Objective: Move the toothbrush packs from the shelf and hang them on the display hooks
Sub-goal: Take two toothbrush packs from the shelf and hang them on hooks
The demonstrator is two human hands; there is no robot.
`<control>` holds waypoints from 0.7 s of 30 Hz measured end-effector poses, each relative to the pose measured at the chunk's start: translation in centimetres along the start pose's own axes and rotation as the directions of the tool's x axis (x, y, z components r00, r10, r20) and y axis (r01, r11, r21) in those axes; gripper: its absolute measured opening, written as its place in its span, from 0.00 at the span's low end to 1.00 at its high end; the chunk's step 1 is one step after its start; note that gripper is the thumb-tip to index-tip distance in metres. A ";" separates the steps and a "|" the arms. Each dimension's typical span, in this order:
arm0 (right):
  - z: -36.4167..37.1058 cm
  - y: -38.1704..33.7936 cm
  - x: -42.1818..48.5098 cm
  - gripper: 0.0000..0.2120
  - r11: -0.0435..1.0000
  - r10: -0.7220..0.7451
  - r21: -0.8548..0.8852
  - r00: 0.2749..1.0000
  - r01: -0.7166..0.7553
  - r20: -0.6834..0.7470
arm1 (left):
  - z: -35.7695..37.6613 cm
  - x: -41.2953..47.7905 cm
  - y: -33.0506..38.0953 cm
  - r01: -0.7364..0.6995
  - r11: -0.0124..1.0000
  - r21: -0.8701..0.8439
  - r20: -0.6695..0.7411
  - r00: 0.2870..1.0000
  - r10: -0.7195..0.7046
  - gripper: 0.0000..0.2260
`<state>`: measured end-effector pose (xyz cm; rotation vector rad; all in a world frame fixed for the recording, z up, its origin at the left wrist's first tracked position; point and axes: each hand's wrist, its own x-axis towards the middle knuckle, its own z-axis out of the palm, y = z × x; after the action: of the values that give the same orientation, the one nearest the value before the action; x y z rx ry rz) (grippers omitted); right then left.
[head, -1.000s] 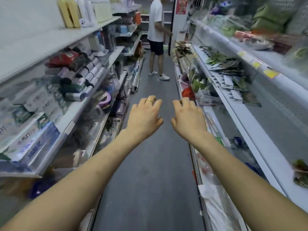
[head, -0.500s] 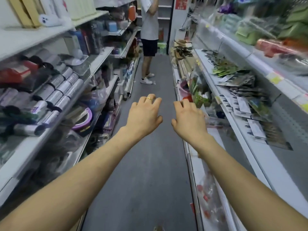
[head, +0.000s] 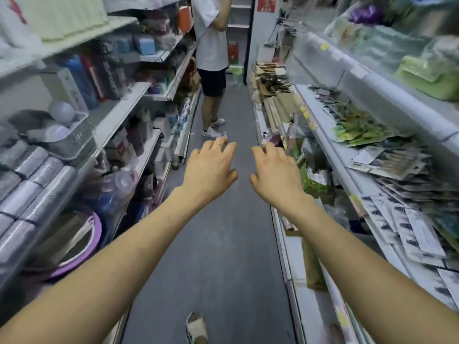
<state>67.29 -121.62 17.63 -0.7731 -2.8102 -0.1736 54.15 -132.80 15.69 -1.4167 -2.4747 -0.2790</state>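
the fingers (head: 224, 151) of the left hand (head: 210, 170) are spread and a little bent, and they hold nothing. one wears a gold ring (head: 217, 144). the fingers (head: 269, 150) of the right hand (head: 274, 171) are loose and bent too, with nothing in them. both hands hang in the air over the grey floor (head: 223, 244), side by side but not touching, backs up.

on the right shelf (head: 354, 180), near the right hand, lie heaps of flat packs (head: 387, 161). they are too blurry to say which are the toothbrush packs, and i see no hooks i can be sure of.

i think a toothbrush pack will be light and thin, with a stiff card back and a slick plastic front, so it may slide off a heap. best to pinch it near the top edge, beside the hang hole, so the hole is free for the hook.

a person in a white shirt (head: 211, 33) stands further down the aisle.
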 end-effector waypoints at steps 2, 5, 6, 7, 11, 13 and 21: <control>1.2 0.7 4.9 0.26 0.999 0.048 -0.001 0.999 -0.048 0.015 | 1.7 5.1 -2.0 -0.026 0.999 -0.020 0.015 1.000 0.026 0.26; 2.6 1.9 11.4 0.24 0.996 0.088 -0.015 0.996 -0.087 0.013 | 3.8 12.1 -4.2 -0.080 0.996 -0.033 0.027 0.996 0.081 0.26; 3.1 2.5 13.6 0.23 0.994 0.110 -0.016 0.994 -0.109 0.000 | 4.5 14.6 -4.8 -0.103 0.994 -0.033 0.023 0.994 0.104 0.26; 3.6 3.2 15.6 0.23 0.991 0.135 -0.016 0.991 -0.135 -0.008 | 5.1 17.0 -5.1 -0.123 0.992 -0.041 0.021 0.992 0.124 0.26; 6.4 5.8 22.9 0.23 0.975 0.223 -0.031 0.975 -0.222 0.016 | 8.4 25.5 -5.9 -0.221 0.973 -0.068 0.032 0.974 0.224 0.27; 8.0 7.4 26.7 0.25 0.963 0.267 -0.029 0.963 -0.267 0.022 | 10.5 30.0 -6.1 -0.263 0.961 -0.082 0.038 0.963 0.266 0.27; 13.7 16.1 42.2 0.23 0.933 0.360 -0.027 0.932 -0.359 0.033 | 18.2 48.5 -6.3 -0.333 0.934 -0.131 0.067 0.937 0.344 0.24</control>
<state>37.80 -84.87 15.45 -1.2891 -2.6425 -0.1264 22.71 -91.16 14.37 -1.9110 -2.2555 -0.2979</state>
